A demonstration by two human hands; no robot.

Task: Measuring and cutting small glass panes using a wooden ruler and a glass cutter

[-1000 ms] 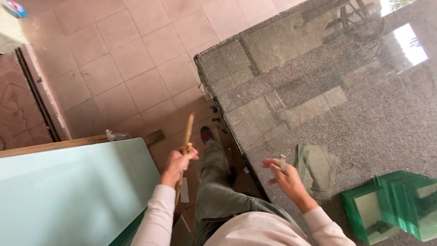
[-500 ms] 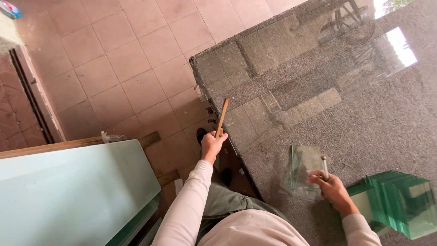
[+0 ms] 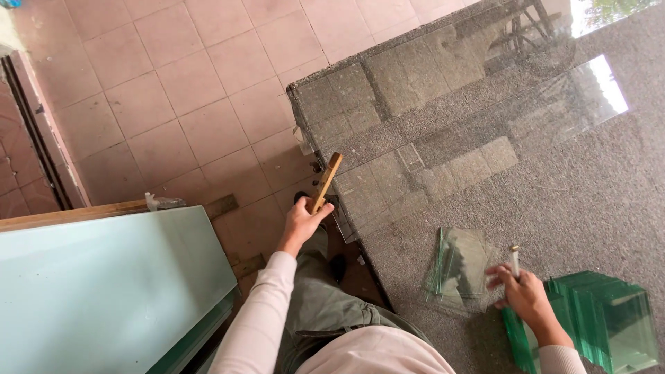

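wooden stick (image 3: 326,182), glossy glass panes (image 3: 463,266), speckled granite table (image 3: 596,187)

Your left hand (image 3: 299,223) grips a wooden stick (image 3: 326,182); your right hand (image 3: 524,296) holds a pen-like tool (image 3: 514,260) beside small glass panes (image 3: 460,268).

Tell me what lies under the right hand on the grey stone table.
Under the right hand, which holds a thin white tool, lie small clear glass panes on the grey speckled stone table. Whatever lies directly beneath the palm stays hidden.
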